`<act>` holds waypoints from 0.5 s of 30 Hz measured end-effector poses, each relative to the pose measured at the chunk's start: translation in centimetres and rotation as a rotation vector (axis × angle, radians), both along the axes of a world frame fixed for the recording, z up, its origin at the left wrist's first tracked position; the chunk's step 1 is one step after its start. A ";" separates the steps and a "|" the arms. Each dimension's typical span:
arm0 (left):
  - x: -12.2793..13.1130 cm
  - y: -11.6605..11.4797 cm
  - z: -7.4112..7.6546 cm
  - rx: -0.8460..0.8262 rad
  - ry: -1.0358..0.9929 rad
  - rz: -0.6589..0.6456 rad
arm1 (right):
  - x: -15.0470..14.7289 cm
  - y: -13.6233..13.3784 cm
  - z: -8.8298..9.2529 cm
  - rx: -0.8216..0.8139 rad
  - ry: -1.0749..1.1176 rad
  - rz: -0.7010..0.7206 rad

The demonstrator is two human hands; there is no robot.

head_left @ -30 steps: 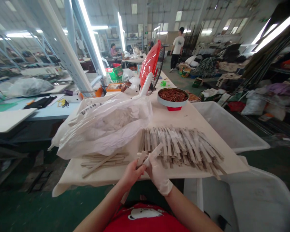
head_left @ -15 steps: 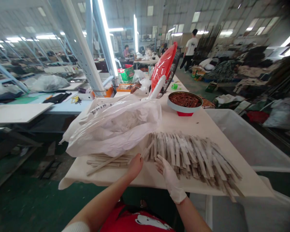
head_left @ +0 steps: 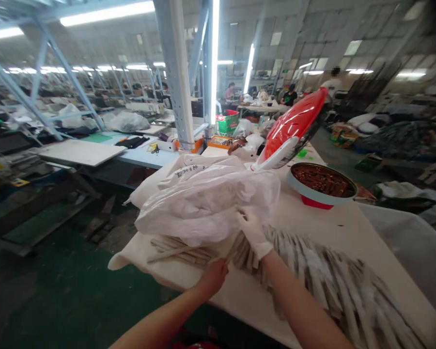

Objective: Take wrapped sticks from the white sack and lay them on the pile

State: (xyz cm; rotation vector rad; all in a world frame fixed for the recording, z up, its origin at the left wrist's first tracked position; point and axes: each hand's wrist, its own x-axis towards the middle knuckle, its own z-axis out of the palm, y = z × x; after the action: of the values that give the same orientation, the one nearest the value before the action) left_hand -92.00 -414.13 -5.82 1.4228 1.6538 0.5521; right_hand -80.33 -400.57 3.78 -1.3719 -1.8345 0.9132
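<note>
My left hand (head_left: 214, 277), bare, is closed around the near end of a narrow beige strip (head_left: 233, 245). My right hand (head_left: 254, 231), in a white glove, is at the near right side of a crumpled white plastic bag (head_left: 189, 208). Its fingers are curled together, and whatever they may hold is hidden. Under and beyond my right forearm spreads a long row of beige strips (head_left: 334, 276) with clear plastic among them. A smaller bunch of strips (head_left: 181, 249) lies to the left, partly beneath the bag.
A round tin of brown pieces (head_left: 321, 182) stands on a red base at the right. Behind the bag leans a red-covered fan (head_left: 294, 123). A metal post (head_left: 174, 72) rises behind the table, and a white bin (head_left: 403, 242) adjoins its right side.
My right hand has moved up from beside the strips to the bag, its fingers now curled. My left hand still grips a strip. The view has swung to the left.
</note>
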 end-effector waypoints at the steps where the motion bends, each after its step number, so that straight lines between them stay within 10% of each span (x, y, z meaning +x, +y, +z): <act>1: -0.9 -0.9 0.3 -0.004 0.002 0.022 | -1.9 2.0 0.2 0.019 -0.092 0.026; 7: -5.5 -4.5 2.1 -0.074 -0.037 0.159 | -10.1 8.1 -0.6 -0.020 -0.306 0.136; 15: -6.5 -4.7 5.6 0.160 -0.239 0.303 | -5.5 2.8 1.7 0.049 0.051 0.172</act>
State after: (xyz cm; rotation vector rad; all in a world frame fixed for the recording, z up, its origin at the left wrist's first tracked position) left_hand -98.51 -418.83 -0.26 1.1679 1.6669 1.0060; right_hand -85.80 -397.78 5.43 -1.1645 -1.9451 0.9737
